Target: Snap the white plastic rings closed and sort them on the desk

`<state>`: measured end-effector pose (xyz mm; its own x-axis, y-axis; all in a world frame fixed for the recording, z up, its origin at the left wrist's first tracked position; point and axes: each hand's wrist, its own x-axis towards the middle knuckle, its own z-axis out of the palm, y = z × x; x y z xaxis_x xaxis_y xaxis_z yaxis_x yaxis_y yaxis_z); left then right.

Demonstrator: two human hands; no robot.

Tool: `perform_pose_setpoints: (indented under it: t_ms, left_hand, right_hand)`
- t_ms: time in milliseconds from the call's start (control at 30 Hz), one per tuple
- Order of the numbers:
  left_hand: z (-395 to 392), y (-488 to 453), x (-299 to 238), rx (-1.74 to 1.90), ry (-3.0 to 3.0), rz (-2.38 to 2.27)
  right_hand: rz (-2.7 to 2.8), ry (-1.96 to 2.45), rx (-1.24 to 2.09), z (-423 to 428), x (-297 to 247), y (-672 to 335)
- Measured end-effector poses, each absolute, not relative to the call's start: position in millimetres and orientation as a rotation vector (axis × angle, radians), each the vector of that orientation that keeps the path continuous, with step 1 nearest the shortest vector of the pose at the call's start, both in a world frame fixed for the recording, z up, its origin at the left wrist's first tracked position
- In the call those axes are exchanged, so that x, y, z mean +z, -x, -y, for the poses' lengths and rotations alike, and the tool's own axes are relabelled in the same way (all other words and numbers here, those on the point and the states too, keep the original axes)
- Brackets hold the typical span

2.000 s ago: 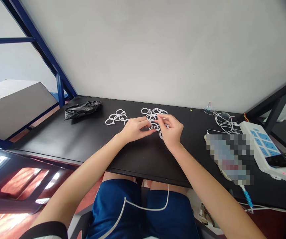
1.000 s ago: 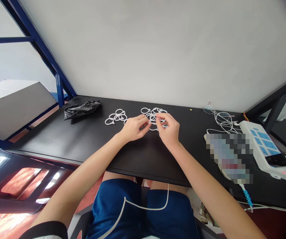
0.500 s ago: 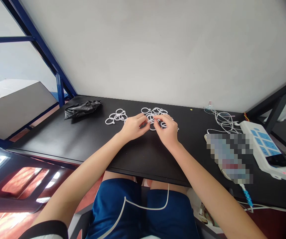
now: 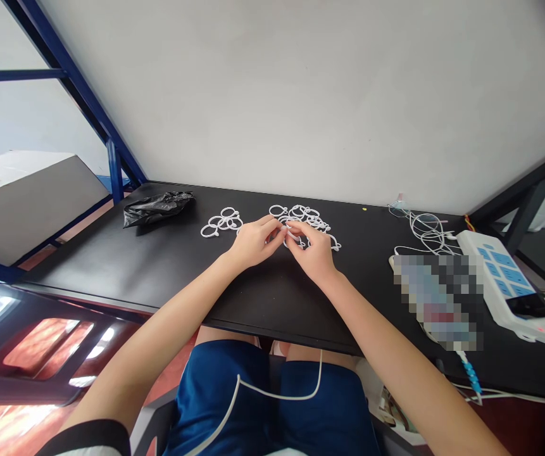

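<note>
Between my two hands is a white curtain ring (image 4: 294,237), pinched at the fingertips and partly covered by them. My left hand (image 4: 257,242) is closed, with thumb and forefinger meeting at the ring's left side. From the right, my right hand (image 4: 314,252) grips the same ring between thumb and fingers. Just beyond my hands lies a loose pile of white rings (image 4: 297,211) with small eyelets, partly hidden by my right hand. To the left of my left hand rests a smaller group of similar rings (image 4: 225,221).
A crumpled black plastic bag (image 4: 158,209) lies at the desk's (image 4: 172,266) back left. On the right are eyeglasses (image 4: 426,221), a coiled white cable (image 4: 425,239), a blurred-out phone (image 4: 436,304) and a white power strip (image 4: 502,272). A grey wall (image 4: 300,107) stands behind.
My right hand has shifted slightly left, so its fingertips now come close to those of my left hand at the ring. My left hand has barely moved.
</note>
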<state>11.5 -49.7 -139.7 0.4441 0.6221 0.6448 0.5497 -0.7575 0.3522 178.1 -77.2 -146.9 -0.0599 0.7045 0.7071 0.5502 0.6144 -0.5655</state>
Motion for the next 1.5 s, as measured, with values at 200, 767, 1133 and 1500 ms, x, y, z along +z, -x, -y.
perform_pose_setpoints:
  t_ms: [200, 767, 1133, 1500]
  left_hand:
    - [50.2, -11.1, -139.0, 1.196, -2.614, -1.000]
    - [49.9, -10.2, -137.5, 1.176, -2.609, -0.991]
    - [50.4, -10.0, -136.6, 1.148, -2.584, -0.981]
    - [51.0, -8.6, -134.6, 1.057, -2.595, -0.965]
  right_hand:
    - [1.764, 1.065, 0.184, 78.2, -145.8, -177.7]
    - [1.762, 1.057, 0.228, 78.9, -145.0, -177.4]
    - [1.761, 1.085, 0.198, 80.1, -144.0, -177.1]
    - [1.754, 1.090, 0.179, 79.2, -146.7, -177.5]
